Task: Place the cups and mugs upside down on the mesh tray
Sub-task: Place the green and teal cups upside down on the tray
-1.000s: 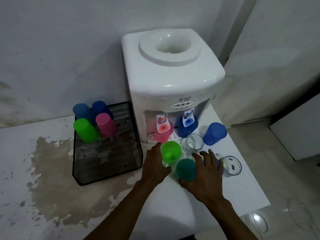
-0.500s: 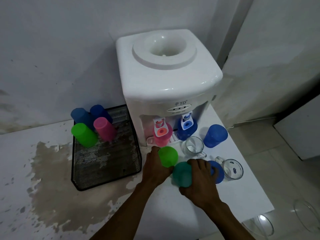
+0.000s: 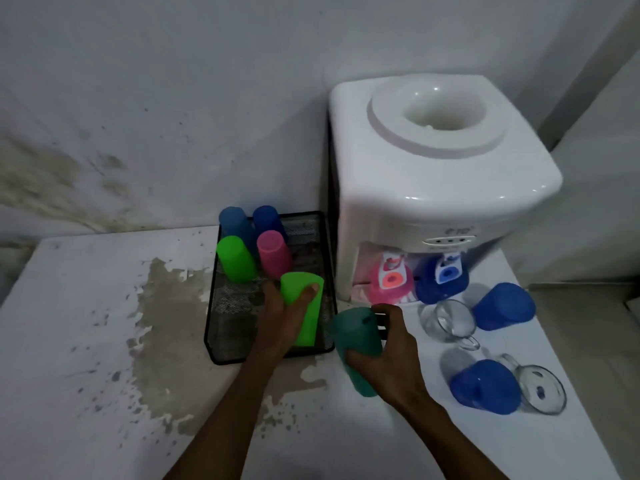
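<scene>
- While both hands carry a cup at once, the main risk is a fumble: the left hand (image 3: 282,318) has its grip wrapped round the bright green cup (image 3: 302,311) over the near right part of the mesh tray (image 3: 214,317), and the right hand (image 3: 388,355) grips the teal cup (image 3: 356,348) just right of the tray's near right corner, above the worktop (image 3: 86,341).
- Because the green cup is smooth plastic held from one side, it could slip and roll across the mesh.
- If it comes down too far back, it may knock the pink cup (image 3: 274,258) or the green cup (image 3: 236,259) standing inverted at the far end with the two blue cups (image 3: 235,223), toppling them.
- Should the teal cup swing left early, it could clip the tray wall or the green cup.
- Glass mugs (image 3: 446,320) sit close to the right forearm, near the dispenser (image 3: 433,188); a careless elbow could sweep one off the edge.
- The bright green cup's long axis runs near to far, slightly tilted, with its closed base toward the far side and its mouth toward the person.
- The teal cup's axis slants likewise, base up and far, mouth low and near; neither is yet fully upside down.
</scene>
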Demonstrator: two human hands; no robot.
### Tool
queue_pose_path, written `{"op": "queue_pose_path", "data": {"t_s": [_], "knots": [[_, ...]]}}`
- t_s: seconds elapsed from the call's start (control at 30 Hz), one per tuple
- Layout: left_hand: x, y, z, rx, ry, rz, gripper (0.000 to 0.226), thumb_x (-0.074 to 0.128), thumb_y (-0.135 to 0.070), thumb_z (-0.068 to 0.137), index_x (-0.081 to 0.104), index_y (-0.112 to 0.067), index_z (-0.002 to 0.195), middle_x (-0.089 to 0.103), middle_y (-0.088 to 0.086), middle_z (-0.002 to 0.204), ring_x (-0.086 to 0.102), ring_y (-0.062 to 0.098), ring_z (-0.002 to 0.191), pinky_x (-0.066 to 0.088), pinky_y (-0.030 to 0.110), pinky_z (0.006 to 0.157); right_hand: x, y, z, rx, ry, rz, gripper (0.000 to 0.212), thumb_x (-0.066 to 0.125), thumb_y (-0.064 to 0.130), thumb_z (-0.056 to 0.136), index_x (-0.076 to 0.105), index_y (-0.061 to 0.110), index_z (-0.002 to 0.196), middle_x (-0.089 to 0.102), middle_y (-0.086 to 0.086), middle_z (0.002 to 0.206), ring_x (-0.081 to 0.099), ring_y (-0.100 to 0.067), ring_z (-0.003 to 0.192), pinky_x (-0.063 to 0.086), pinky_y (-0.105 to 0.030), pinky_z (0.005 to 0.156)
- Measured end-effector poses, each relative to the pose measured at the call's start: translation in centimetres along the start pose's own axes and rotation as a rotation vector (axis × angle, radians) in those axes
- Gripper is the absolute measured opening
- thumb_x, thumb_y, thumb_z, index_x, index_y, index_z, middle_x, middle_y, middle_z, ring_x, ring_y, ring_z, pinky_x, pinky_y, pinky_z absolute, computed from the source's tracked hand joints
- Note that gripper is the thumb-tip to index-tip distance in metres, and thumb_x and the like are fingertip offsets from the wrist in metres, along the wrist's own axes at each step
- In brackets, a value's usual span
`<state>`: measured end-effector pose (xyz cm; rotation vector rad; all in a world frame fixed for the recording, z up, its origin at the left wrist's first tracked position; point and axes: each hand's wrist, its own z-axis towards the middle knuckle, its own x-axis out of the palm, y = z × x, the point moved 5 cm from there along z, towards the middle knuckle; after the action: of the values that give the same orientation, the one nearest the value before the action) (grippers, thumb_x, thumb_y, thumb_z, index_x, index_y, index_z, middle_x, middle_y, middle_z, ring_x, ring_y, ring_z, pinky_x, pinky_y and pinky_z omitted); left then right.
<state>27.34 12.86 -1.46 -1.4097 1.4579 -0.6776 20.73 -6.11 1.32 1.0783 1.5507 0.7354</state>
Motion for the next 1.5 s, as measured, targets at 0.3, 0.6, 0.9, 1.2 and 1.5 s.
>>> {"op": "queue_pose_path", "data": {"t_s": [0.3, 0.6, 0.9, 1.2, 1.5], "knots": [[-2.8, -3.6, 5.3, -0.287, 0.174, -0.276, 0.046, 0.073, -0.023, 0.071, 0.059, -0.009, 0.112, 0.07, 0.013, 0.096, 0.067, 0.026, 0.079, 0.052, 0.031, 0.061, 5.8, 1.9, 4.1, 0.288, 0.002, 0.305, 0.032, 0.06, 0.034, 0.091, 0.042, 0.022, 0.115, 0.062, -0.004, 0.101, 0.065, -0.017, 0.083, 0.052, -0.024, 0.056], [-7.2, -1.4, 6.7, -0.133, 0.005, -0.295, 0.047, 0.072, -0.017, 0.079, 0.051, -0.022, 0.121, 0.064, 0.006, 0.11, 0.065, 0.021, 0.09, 0.054, 0.03, 0.064, 8.3, 7.3, 9.2, 0.251, 0.011, -0.192, 0.068, 0.063, 0.05, 0.069, 0.033, 0.016, 0.12, 0.056, -0.01, 0.109, 0.059, -0.03, 0.093, 0.053, -0.041, 0.081], [-11.9, -0.9, 8.3, -0.069, -0.064, -0.346, 0.05, 0.075, -0.018, 0.076, 0.052, -0.021, 0.12, 0.062, 0.007, 0.115, 0.064, 0.024, 0.098, 0.054, 0.037, 0.072, 9.6, 12.1, 15.9, 0.135, -0.091, -0.686, 0.072, 0.067, 0.046, 0.072, 0.037, 0.021, 0.131, 0.039, -0.013, 0.128, 0.054, -0.042, 0.107, 0.045, -0.041, 0.079], [-14.9, -1.1, 10.1, -0.055, -0.06, -0.337, 0.051, 0.073, -0.015, 0.077, 0.051, -0.026, 0.121, 0.062, -0.007, 0.101, 0.066, 0.012, 0.083, 0.053, 0.02, 0.05, 10.5, 12.9, 22.4, 0.203, -0.136, -0.716, 0.073, 0.078, 0.033, 0.065, 0.045, 0.012, 0.127, 0.048, -0.019, 0.125, 0.056, -0.042, 0.107, 0.048, -0.042, 0.079], [-15.5, -1.1, 10.7, -0.033, -0.034, -0.311, 0.058, 0.075, -0.017, 0.075, 0.049, -0.025, 0.126, 0.061, -0.005, 0.104, 0.065, 0.011, 0.085, 0.054, 0.018, 0.052, 12.5, 11.4, 26.4, 0.152, -0.177, -0.698, 0.057, 0.079, 0.018, 0.064, 0.056, 0.013, 0.116, 0.057, -0.016, 0.123, 0.059, -0.038, 0.107, 0.053, -0.043, 0.081]]}}
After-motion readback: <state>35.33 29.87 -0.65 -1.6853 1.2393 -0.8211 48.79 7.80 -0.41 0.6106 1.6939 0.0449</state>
